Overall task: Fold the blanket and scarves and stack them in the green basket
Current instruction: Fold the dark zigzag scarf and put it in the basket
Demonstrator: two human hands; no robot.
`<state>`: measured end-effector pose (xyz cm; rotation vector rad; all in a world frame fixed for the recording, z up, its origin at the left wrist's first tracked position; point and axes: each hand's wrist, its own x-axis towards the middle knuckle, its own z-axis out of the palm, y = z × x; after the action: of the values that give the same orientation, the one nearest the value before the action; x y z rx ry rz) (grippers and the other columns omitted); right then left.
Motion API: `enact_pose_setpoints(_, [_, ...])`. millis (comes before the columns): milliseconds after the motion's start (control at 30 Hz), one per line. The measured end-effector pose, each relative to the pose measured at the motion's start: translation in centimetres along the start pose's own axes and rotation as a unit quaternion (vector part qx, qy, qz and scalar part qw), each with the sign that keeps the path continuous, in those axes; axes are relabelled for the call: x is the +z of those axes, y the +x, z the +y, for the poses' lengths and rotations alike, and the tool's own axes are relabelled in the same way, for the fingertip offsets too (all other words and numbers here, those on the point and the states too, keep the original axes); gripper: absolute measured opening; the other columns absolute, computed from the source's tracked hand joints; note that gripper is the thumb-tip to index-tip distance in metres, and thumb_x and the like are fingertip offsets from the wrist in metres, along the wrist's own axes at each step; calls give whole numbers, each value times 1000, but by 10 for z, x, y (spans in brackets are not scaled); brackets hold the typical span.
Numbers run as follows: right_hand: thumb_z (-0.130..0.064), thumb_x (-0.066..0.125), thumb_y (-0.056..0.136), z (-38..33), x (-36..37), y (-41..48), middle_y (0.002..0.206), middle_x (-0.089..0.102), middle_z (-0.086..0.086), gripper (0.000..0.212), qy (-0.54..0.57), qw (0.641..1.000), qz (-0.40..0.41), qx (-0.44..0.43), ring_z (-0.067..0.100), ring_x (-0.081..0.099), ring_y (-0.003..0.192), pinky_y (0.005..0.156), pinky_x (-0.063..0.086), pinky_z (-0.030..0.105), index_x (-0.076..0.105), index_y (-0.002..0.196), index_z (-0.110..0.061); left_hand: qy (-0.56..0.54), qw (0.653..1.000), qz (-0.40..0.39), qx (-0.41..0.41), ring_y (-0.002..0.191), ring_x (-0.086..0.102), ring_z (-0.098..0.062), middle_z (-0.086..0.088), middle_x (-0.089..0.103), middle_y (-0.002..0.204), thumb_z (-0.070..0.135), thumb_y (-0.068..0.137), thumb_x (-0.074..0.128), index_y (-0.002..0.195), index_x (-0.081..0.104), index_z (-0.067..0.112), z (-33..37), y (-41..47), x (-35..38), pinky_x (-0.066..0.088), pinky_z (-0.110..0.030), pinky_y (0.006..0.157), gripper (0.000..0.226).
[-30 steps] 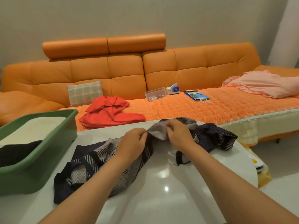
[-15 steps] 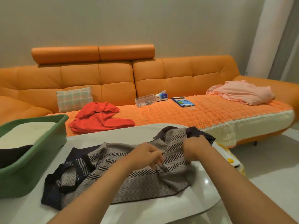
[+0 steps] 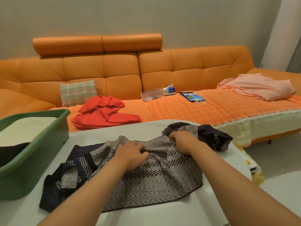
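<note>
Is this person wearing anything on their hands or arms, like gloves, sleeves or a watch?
No. The left hand and right hand are bare, without gloves. Both forearms are bare up to the frame's edge: no sleeves, watch or bracelet show. Rings: cannot tell.

Orange sofa point(image 3: 122, 67) — plaid cushion point(image 3: 78, 92), clear box point(image 3: 150, 95), tissue box point(image 3: 169, 90), blue bag point(image 3: 192, 97) on its seat.

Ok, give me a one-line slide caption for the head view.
Left hand and right hand grip the zigzag scarf on the white table, beside the green basket.
</note>
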<state>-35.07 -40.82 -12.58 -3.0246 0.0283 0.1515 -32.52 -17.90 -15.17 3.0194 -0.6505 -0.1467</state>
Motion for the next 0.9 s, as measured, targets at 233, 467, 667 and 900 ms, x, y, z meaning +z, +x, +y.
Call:
enact_pose_setpoints(233, [2, 47, 95, 14, -12, 19, 130, 61, 10, 51, -29, 996, 76, 23, 32, 62, 108, 88, 55, 44, 62, 132, -30, -77, 981, 169, 63, 109, 59, -25, 1, 67, 116, 36, 102, 41, 118, 66, 24, 39, 40, -21, 47, -40, 89, 32])
enact_pose_setpoints(467, [-16, 60, 95, 33, -6, 19, 107, 63, 7, 16, -111, 985, 125, 37, 27, 51, 94, 79, 50, 38, 75, 101, -18, -63, 985, 151, 46, 106, 60, -24, 0, 65, 112, 35, 97, 52, 111, 68, 23, 70, 65, -18, 48, -36, 84, 24])
enact_pose_setpoints(667, [-17, 52, 96, 53, -19, 27, 83, 68, 7, 22, 179, 912, 326, 174, 25, 59, 68, 52, 44, 29, 72, 92, -9, -383, 890, 247, 38, 74, 68, -14, -3, 66, 101, 20, 99, 55, 99, 67, 17, 73, 79, -43, 53, -27, 67, 12])
enact_pose_setpoints(900, [-12, 54, 96, 25, -9, 27, 156, 29, 13, 71, 170, 953, 196, 155, 34, 34, 139, 108, 39, 43, 18, 157, -13, -288, 922, 242, 88, 107, 57, -17, 2, 53, 127, 2, 97, 46, 119, 60, 20, 60, 66, -14, 48, -35, 91, 32])
